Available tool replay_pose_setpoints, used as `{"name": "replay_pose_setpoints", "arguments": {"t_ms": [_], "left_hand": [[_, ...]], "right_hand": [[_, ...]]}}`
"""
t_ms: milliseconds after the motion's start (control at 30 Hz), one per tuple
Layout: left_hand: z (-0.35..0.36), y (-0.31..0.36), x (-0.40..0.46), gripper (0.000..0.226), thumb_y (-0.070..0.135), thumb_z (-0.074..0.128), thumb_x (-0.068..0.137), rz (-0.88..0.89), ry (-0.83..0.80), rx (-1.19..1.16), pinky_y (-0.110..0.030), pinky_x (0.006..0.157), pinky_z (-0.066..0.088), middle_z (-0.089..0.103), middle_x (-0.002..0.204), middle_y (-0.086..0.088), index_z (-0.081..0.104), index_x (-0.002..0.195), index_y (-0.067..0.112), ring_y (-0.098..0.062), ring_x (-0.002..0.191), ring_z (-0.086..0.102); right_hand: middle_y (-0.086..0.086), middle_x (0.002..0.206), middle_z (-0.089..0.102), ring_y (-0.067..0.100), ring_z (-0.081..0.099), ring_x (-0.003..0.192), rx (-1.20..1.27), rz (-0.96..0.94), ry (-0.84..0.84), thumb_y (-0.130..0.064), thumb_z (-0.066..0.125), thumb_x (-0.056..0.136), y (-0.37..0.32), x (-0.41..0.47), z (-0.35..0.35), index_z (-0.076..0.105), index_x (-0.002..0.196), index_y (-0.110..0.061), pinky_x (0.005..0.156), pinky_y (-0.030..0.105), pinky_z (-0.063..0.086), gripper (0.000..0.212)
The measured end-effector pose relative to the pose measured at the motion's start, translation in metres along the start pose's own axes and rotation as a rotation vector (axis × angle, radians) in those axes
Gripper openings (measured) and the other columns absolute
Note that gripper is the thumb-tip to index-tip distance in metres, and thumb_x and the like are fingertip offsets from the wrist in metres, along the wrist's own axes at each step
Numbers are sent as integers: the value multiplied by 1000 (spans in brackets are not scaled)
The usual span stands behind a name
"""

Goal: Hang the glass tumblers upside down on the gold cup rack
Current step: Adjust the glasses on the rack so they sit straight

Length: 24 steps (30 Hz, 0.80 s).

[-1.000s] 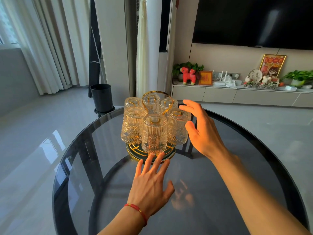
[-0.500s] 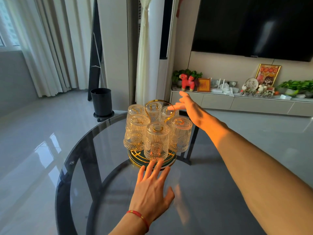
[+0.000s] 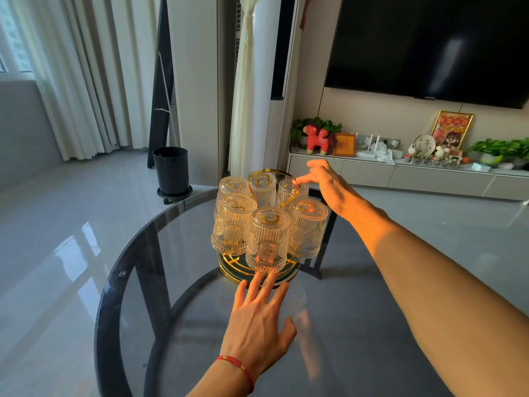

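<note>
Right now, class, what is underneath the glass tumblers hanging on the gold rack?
Under the tumblers sits the gold rack's round base on the glass table. The tumblers cover most of the base's middle, and the left hand hides its front rim.

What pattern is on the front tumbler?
Head view: the front tumbler is clear glass with vertical ribs and a round embossed medallion near its rim.

Clear ribbed medallion tumblers (image 3: 267, 242), gold rack (image 3: 259, 277), red bracelet (image 3: 236, 363).
</note>
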<state>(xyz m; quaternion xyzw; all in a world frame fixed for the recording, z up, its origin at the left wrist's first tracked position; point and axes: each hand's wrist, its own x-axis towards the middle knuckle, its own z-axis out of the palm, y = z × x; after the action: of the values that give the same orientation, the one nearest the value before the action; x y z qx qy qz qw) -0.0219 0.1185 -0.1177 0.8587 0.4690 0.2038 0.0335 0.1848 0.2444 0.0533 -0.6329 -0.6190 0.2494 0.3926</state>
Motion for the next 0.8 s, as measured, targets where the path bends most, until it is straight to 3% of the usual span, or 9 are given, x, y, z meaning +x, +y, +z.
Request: {"name": "replay_pose_setpoints", "arguments": {"t_ms": [100, 233, 433, 567, 667, 800], "left_hand": [[0, 0, 0, 66, 56, 41, 87, 0, -4, 2, -49, 120, 9, 29, 162, 0, 40, 148, 30, -27, 150, 17], [0, 0, 1, 66, 56, 40, 87, 3, -4, 8, -49, 120, 8, 28, 162, 0, 41, 148, 30, -27, 150, 17], [0, 0, 0, 64, 55, 40, 87, 0, 0, -1, -52, 121, 15, 32, 161, -1, 45, 145, 28, -28, 149, 21], [0, 1, 0, 64, 55, 40, 86, -1, 7, -7, -52, 121, 16, 33, 160, 0, 45, 145, 28, -27, 149, 21], [1, 0, 0, 66, 56, 38, 87, 0, 3, -4, -52, 122, 14, 29, 162, 1, 43, 146, 29, -26, 150, 17], [0, 0, 0, 65, 56, 40, 86, -3, 0, -2, -51, 121, 15, 32, 160, -1, 45, 145, 28, -27, 149, 20]], "right_hand": [[-2, 132, 69, 23, 44, 138, -30, -8, 10, -46, 24, 100, 2, -1, -1, 41, 141, -19, 103, 38, 29, 52], [5, 146, 57, 27, 45, 139, -108, -19, 38, -47, 28, 94, 2, -2, -3, 49, 141, -19, 104, 40, 36, 58], [-5, 122, 71, 19, 46, 135, 0, -61, 24, -45, 28, 91, 1, -1, -4, 53, 137, -20, 100, 35, 30, 58], [2, 124, 75, 20, 44, 138, 33, -54, -20, -50, 28, 91, 1, -1, -1, 50, 138, -23, 106, 40, 28, 58], [-3, 122, 76, 23, 44, 141, -5, -36, -10, -54, 26, 92, 3, -1, -1, 50, 137, -23, 114, 47, 28, 60], [-5, 119, 76, 23, 46, 138, -15, -23, 15, -56, 26, 90, 2, -1, -2, 50, 136, -22, 113, 46, 28, 62]]}}
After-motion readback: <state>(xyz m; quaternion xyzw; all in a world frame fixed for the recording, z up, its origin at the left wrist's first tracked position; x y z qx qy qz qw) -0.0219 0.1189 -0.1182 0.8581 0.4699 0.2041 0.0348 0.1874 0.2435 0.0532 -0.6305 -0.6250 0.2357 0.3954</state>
